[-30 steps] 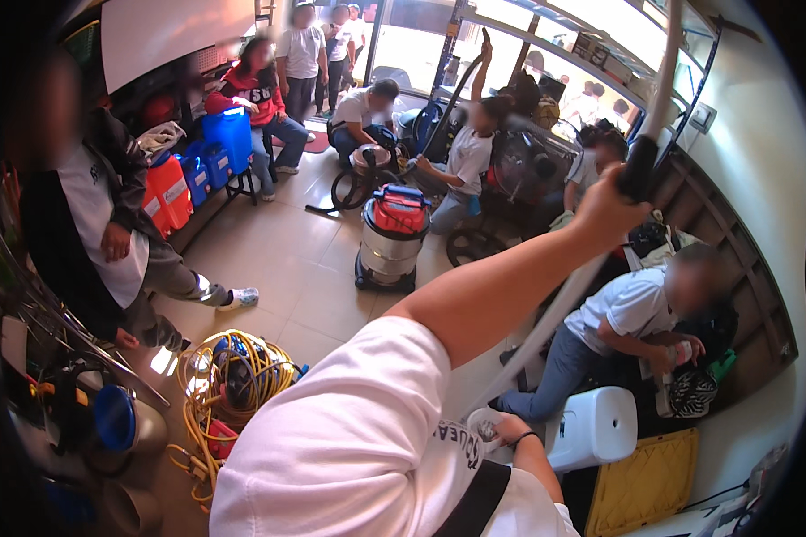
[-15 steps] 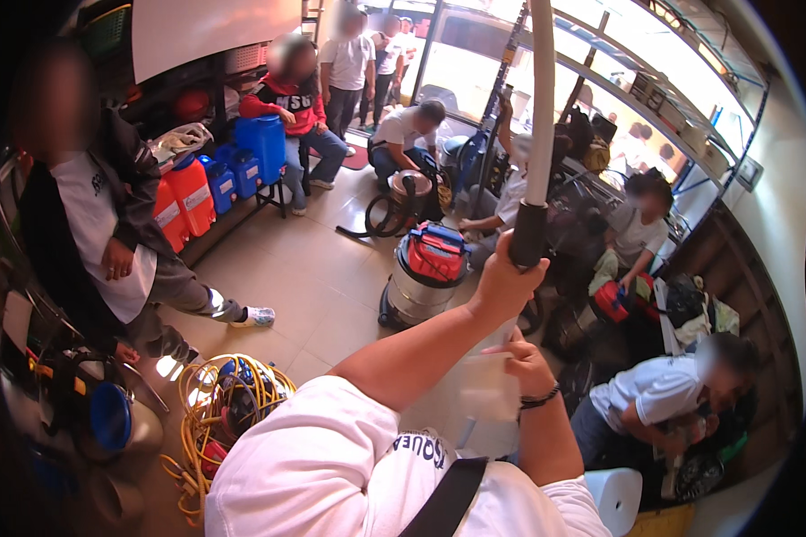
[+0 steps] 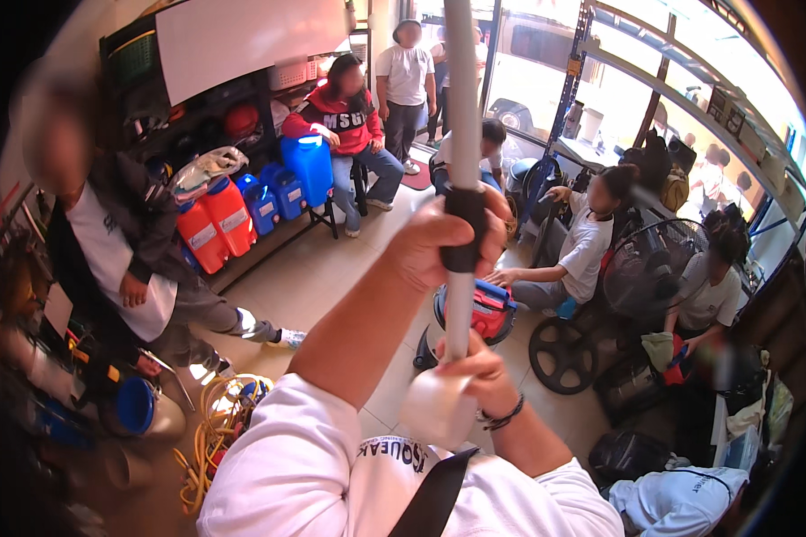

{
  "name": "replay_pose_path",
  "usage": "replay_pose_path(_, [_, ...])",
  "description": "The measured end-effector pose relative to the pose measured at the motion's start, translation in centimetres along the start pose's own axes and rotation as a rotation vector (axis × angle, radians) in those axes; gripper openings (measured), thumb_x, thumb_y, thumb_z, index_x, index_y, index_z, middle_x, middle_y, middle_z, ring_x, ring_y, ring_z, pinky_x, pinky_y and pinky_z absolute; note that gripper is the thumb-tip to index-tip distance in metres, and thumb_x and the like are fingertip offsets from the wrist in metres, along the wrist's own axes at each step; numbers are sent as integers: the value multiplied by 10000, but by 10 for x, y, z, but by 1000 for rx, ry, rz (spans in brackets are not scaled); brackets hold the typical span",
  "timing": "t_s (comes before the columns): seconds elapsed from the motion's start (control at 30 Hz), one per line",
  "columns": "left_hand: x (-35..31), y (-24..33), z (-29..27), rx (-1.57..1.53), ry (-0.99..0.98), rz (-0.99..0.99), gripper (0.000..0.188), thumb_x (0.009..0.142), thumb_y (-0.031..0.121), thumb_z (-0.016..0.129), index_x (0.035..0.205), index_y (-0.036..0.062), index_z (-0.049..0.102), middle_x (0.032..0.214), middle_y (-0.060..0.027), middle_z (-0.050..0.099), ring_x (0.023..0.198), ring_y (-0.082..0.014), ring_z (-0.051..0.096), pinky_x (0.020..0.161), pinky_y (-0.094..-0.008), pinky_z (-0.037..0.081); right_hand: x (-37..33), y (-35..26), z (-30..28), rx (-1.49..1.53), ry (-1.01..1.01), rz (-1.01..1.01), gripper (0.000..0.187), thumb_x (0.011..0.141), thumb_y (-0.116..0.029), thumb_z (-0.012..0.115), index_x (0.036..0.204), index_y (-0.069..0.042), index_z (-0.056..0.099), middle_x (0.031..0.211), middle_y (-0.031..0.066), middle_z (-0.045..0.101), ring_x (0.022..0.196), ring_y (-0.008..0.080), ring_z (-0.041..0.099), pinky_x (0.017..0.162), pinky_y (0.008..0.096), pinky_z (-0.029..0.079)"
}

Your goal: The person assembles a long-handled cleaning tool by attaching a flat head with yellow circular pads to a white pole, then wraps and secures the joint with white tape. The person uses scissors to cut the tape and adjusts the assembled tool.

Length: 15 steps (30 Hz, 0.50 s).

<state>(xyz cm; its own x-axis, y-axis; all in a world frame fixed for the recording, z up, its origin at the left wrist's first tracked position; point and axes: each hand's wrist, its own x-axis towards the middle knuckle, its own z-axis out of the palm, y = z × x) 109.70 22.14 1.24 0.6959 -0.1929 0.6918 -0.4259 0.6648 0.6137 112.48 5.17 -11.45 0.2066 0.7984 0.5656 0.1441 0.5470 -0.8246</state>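
A long whitish pole [image 3: 461, 98] stands upright in front of me, its top running out of the picture. My left hand [image 3: 421, 237] is wrapped round the pole at its black collar [image 3: 462, 233]. Lower down, my right hand [image 3: 485, 374], with a beaded bracelet at the wrist, is closed round the pole's lower length. A blurred white piece [image 3: 434, 413] hangs at that hand; whether it is cloth or plastic I cannot tell. Beyond the pole, partly hidden by my arms, stands a drum vacuum [image 3: 491, 311] with a red and blue top.
Coiled yellow cable [image 3: 219, 412] lies at the left, near a standing person [image 3: 116, 259]. Red jugs [image 3: 219, 228] and blue jugs [image 3: 304, 170] line a low rack. Several people crouch or sit at the right, by a caged fan [image 3: 649, 268] and a black wheel [image 3: 562, 356].
The pole has shifted left in view and stands straighter, both hands still round it. My view has turned rightward. The person at lower right has bent lower; a seated person reaches toward the vacuum.
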Motion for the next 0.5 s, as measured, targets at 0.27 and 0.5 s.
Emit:
replay_pose_path(0.27, [-48, 56, -91, 247, 395, 3, 342, 632, 112, 651, 896, 24, 453, 648, -98, 511, 521, -187, 523, 478, -278, 442, 230, -23, -104, 349, 515, -182, 249, 797, -193, 496, 948, 5, 483, 760, 101, 569, 648, 190, 572, 538, 290, 462])
replay_pose_path(0.5, [-61, 111, -158, 288, 460, 1, 347, 646, 128, 655, 904, 19, 450, 649, -109, 503, 536, -210, 530, 481, -293, 435, 255, 111, -69, 804, 66, 131, 450, 706, -320, 589, 1048, -50, 476, 1073, 189, 479, 1002, 308, 469, 725, 381, 441])
